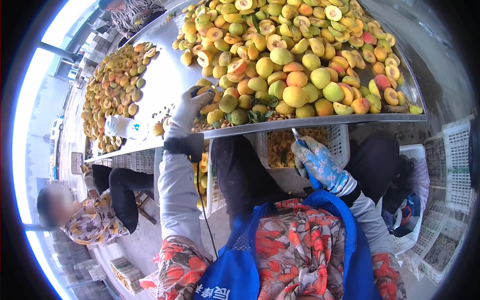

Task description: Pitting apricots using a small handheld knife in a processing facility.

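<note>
A heap of yellow-green peaches (295, 95), many cut in half with their pits showing, covers the metal table (310, 120). My left hand (187, 107), in a pale glove with dark fingertips, reaches over the table's near edge. Its fingers curl round a yellow peach (204, 91) at the heap's left corner, partly hidden by them. Below the edge, my right hand (320, 160), in a blue flowered glove, is closed round a hand tool (295, 134) with a metal tip and what looks like a blue handle. Most of the tool is covered by the glove.
Beneath the edge a white crate (340, 145) holds cut fruit pieces. Another peach pile (112, 90) and a white bottle (122, 127) are on the table's left. A co-worker (100, 210) sits at left. Stacked crates (445, 165) stand at right. A dark cable (202, 210) hangs along my left arm.
</note>
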Motion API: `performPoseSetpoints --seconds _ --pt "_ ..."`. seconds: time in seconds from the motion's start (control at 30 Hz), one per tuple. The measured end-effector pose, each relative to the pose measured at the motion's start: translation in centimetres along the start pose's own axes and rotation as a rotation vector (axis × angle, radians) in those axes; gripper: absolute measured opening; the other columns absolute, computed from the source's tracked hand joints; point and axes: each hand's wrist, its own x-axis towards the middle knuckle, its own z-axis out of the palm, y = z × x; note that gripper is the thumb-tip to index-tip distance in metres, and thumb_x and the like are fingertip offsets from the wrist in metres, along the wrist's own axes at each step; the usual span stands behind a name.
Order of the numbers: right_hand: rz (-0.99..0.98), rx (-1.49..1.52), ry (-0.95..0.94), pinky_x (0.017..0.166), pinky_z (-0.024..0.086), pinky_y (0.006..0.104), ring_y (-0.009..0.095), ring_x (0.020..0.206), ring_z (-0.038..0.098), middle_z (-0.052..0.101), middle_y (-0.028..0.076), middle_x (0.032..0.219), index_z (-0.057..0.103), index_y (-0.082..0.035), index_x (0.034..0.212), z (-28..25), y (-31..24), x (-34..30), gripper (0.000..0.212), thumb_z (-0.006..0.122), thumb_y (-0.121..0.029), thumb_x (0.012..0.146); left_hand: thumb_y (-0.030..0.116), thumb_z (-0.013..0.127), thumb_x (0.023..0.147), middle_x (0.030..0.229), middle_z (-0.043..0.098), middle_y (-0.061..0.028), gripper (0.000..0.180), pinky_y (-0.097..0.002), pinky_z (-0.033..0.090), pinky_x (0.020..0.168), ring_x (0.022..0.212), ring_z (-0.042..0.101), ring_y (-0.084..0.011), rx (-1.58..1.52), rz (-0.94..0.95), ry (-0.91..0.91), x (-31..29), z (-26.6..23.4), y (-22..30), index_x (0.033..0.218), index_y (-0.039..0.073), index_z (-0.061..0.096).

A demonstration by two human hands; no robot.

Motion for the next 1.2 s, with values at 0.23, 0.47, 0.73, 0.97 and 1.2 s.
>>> performPoseSetpoints --seconds 0.23,0.47,0.73,0.97,1.2 --pt "-0.248 -0.119 -0.008 0.057 0.046 0.0295 0.014 0.06 0.055 0.058 0.005 0.072 0.058 -0.002 0.101 4.1 -3.0 1.1 0.024 0.067 -0.02 0.089 0.029 0.059 0.096 0.085 0.064 -0.0038 0.035 -0.0262 0.049 0.067 0.076 0.059 -0.011 -0.229 0.478 -0.008 -10.7 9.3 2.9 0.115 -0.001 0.059" --pt "-0.473 -0.449 0.236 0.075 0.052 0.0379 0.032 0.085 0.068 0.068 0.02 0.091 0.061 0.0 0.117 2.9 0.5 2.0 0.04 0.072 -0.02 0.083 0.024 0.056 0.098 0.102 0.059 -0.007 0.029 -0.0297 0.05 0.077 0.093 0.057 -0.0143 0.085 0.774 0.187 -12.0 15.4 -0.8 0.116 0.001 0.055" --pt "-0.388 -0.444 0.323 0.072 0.052 0.0369 0.026 0.08 0.065 0.067 0.014 0.086 0.062 -0.001 0.11 2.8 2.2 2.4 0.031 0.068 -0.015 0.083 0.02 0.054 0.1 0.107 0.061 -0.0043 0.029 -0.0274 0.05 0.079 0.095 0.056 -0.0095 -0.56 0.184 0.059 -13.5 18.6 1.1 0.124 0.004 0.056" --pt "-0.304 -0.301 0.194 0.07 0.048 0.0421 0.034 0.075 0.063 0.064 0.019 0.08 0.06 0.001 0.102 1.6 1.4 1.1 0.03 0.068 -0.022 0.086 0.04 0.051 0.099 0.108 0.062 -0.0147 0.05 -0.0369 0.05 0.088 0.094 0.06 -0.0263 -0.338 0.469 0.186 -11.3 18.3 -2.3 0.123 -0.003 0.054" --pt "-0.37 -0.711 0.132 0.07 0.047 0.0525 0.044 0.08 0.063 0.063 0.027 0.08 0.054 0.002 0.106 2.1 2.1 -0.1 0.037 0.056 -0.032 0.094 0.05 0.051 0.096 0.102 0.063 -0.015 0.058 -0.0425 0.052 0.085 0.092 0.061 -0.0284 -1.006 0.088 0.13 -10.9 19.6 -3.5 0.12 -0.003 0.055"
